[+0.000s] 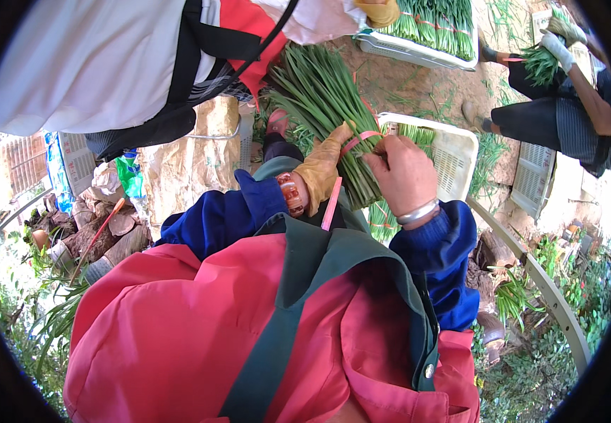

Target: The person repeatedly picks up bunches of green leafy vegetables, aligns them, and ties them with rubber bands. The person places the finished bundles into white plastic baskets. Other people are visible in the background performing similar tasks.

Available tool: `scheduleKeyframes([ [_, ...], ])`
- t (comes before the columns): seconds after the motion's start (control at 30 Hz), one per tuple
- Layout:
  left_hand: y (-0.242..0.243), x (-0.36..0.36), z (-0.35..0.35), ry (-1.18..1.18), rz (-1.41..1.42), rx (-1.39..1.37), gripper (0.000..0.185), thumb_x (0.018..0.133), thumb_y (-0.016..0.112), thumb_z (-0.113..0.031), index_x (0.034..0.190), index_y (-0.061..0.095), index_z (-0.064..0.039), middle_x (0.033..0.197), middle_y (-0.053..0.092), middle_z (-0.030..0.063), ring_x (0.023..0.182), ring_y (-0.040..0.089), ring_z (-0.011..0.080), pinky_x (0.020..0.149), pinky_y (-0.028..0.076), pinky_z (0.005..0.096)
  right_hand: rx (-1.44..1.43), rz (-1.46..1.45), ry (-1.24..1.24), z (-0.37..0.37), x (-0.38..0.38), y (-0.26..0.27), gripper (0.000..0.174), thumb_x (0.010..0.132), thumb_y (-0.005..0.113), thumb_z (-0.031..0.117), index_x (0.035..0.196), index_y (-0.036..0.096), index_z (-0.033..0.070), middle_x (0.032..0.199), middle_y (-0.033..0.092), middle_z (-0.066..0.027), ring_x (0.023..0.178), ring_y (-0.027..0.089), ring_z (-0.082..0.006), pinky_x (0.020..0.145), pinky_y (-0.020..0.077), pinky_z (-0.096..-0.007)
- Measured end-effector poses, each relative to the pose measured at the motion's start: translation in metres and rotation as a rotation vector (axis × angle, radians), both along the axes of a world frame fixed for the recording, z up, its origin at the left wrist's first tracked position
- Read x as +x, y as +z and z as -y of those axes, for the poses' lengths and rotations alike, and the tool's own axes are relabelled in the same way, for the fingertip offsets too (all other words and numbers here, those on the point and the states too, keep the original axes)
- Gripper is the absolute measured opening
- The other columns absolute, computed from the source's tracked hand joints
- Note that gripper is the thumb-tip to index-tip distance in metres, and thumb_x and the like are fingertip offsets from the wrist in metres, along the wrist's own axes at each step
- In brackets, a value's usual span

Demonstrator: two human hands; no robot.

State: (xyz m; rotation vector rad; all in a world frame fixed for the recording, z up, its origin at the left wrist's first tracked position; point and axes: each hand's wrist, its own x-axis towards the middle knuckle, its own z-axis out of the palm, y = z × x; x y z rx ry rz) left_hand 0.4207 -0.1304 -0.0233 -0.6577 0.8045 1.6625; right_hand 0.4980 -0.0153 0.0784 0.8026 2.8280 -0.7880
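Observation:
A thick bundle of long, flat green leaves, likely garlic chives (318,92), slants in front of me with its pale cut ends towards me. My left hand (322,161), in a tan glove with a red beaded bracelet at the wrist, grips the bundle's left side. Around the lower stems runs a pink tie strip (362,140). The bare fingers of my right hand (407,172) pinch the strip at the bundle's right edge; a silver bangle circles that wrist. Another pink strip (332,203) sticks up by my collar.
A white plastic crate (456,158) with chives stands just beyond my right hand. Farther off is a fuller crate (422,57) of tied bundles. A co-worker's gloved hand (558,50) holds greens at right; another person stands close at upper left. Cut logs (120,240) lie left.

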Motion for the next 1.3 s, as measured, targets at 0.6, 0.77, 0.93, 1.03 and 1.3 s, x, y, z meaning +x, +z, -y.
scheduleKeyframes([
  [0.6, -0.022, -0.008, 0.042, -0.033, 0.439, 0.212, 0.070, 0.088, 0.059, -0.059, 0.129, 0.057, -0.002, 0.130, 0.059, 0.0186, 0.117, 0.058, 0.0364, 0.106, 0.042, 0.0534, -0.548, -0.125, -0.261, -0.066, 0.073, 0.016, 0.013, 0.086, 0.056, 0.010, 0.077, 0.057, 0.000, 0.062, 0.049, -0.0024, 0.058, 0.046, -0.0107, 0.052, 0.0366, -0.0283],
  [0.77, -0.033, -0.020, 0.069, -0.078, 0.297, 0.343, 0.064, 0.089, 0.054, -0.060, 0.126, 0.060, -0.008, 0.127, 0.062, 0.0151, 0.113, 0.060, 0.0349, 0.101, 0.046, 0.0528, -0.287, -0.056, -0.088, -0.004, 0.061, -0.089, 0.009, 0.077, 0.061, 0.007, 0.084, 0.060, 0.001, 0.091, 0.061, -0.0208, 0.082, 0.061, -0.0421, 0.072, 0.0497, -0.0468],
  [0.93, -0.026, -0.043, 0.102, 0.061, 0.285, 0.293, 0.058, 0.091, 0.052, -0.053, 0.125, 0.060, -0.007, 0.125, 0.063, 0.0157, 0.112, 0.061, 0.0343, 0.100, 0.048, 0.0523, -0.408, -0.413, -0.151, 0.037, 0.013, -0.054, 0.036, 0.069, 0.043, -0.017, 0.096, 0.061, -0.001, 0.086, 0.061, -0.0156, 0.085, 0.063, -0.0328, 0.076, 0.0515, -0.0374],
  [1.03, -0.029, -0.054, 0.125, 0.136, 0.374, 0.428, 0.062, 0.090, 0.053, -0.055, 0.126, 0.059, -0.006, 0.125, 0.063, 0.0159, 0.113, 0.061, 0.0335, 0.103, 0.045, 0.0530, -0.071, -0.744, 0.208, 0.055, -0.026, 0.000, 0.037, 0.069, 0.052, -0.008, 0.102, 0.064, 0.004, 0.100, 0.066, -0.0104, 0.088, 0.065, -0.0279, 0.078, 0.0526, -0.0415],
  [1.3, -0.035, -0.083, 0.199, 0.202, 0.185, 0.144, 0.070, 0.090, 0.050, -0.061, 0.132, 0.055, -0.006, 0.132, 0.058, 0.0178, 0.121, 0.055, 0.0363, 0.106, 0.042, 0.0512, 0.346, 0.305, 0.315, 0.091, -0.023, -0.118, 0.037, 0.085, 0.052, 0.009, 0.120, 0.063, 0.017, 0.099, 0.070, -0.0071, 0.095, 0.065, -0.0287, 0.104, 0.0354, -0.0496],
])
